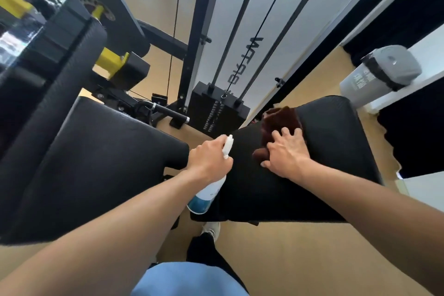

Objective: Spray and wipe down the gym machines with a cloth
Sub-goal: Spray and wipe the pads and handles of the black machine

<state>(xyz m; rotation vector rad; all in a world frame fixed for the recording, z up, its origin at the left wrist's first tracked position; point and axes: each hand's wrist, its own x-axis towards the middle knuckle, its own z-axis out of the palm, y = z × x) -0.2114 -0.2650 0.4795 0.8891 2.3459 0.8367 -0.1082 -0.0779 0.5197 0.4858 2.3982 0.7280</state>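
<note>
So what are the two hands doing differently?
The left hand grips the spray bottle, fingers curled around its neck; the right hand presses the brown cloth with fingers spread. The left hangs beside the black pad; the right rests on it. Both are bare.

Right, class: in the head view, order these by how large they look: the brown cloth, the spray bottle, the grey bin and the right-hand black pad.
1. Right-hand black pad, by far.
2. Grey bin, though it stands farther off, so its true size is unsure.
3 and 4. Brown cloth and spray bottle: too alike, both partly hidden by hands.
</note>
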